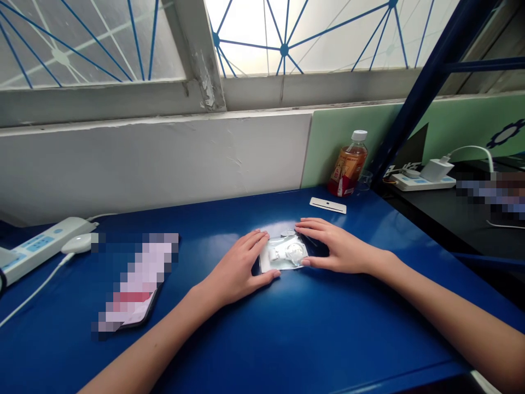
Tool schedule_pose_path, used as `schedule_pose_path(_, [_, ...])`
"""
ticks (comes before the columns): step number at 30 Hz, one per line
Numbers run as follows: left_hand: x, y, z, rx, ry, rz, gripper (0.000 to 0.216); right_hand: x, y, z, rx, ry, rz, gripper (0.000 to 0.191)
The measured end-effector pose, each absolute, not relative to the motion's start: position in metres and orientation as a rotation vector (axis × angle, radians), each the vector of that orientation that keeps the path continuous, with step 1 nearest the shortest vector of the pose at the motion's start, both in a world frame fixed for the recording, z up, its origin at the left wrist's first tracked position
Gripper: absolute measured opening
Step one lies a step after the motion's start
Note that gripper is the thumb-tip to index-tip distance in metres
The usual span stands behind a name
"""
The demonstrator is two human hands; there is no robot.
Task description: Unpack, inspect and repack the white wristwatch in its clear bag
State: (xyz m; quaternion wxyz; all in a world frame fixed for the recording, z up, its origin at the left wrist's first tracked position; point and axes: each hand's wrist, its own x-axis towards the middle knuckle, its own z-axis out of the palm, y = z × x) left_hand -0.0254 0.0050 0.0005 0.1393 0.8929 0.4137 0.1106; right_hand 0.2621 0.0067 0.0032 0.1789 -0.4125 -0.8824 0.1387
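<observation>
A small clear plastic packet [283, 253] lies flat on the blue table in front of me, with a white round item and another small white piece visible inside. At its left edge rests my left hand [241, 262], fingers stretched out and thumb apart, the tips touching the plastic. My right hand [334, 246] is at the opposite edge, its fingers extended along the top corner and its thumb near the lower corner. Neither hand is closed around the packet. Glare on the plastic blurs the contents.
A phone [141, 306], partly pixelated, lies left on the blue table [254, 334]. Farther left are a power strip [45, 243] and a white plug with cable [77, 243]. Behind my right hand are a flat white strip [328, 205] and a drink bottle [348, 164]; a blue post [426, 93] rises beyond.
</observation>
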Motion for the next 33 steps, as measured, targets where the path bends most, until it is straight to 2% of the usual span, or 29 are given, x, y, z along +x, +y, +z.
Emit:
schedule_pose_path(4, [-0.0235,0.0042,-0.0006,2.599,1.197,0.306,0.080,0.2612,0.0059,0.0034,-1.168,-2.499,0.451,0.081])
schedule_pose_path(11, [-0.0233,0.0040,0.0006,2.636,1.165,0.338,0.078,0.2600,0.0040,0.0062,-1.180,-2.531,0.552,0.075])
schedule_pose_path(19, [-0.0252,0.0042,-0.0031,2.649,1.148,0.390,0.076,0.2607,0.0037,0.0016,-1.130,-2.500,0.516,0.072])
schedule_pose_path(30, [-0.0238,0.0024,-0.0008,2.662,1.187,0.356,0.074,0.2666,0.0057,0.0098,-1.043,-2.585,0.501,0.086])
schedule_pose_path(33, [-0.0247,0.0013,-0.0011,2.665,1.185,0.412,0.071,0.2672,0.0071,0.0084,-1.035,-2.576,0.510,0.082])
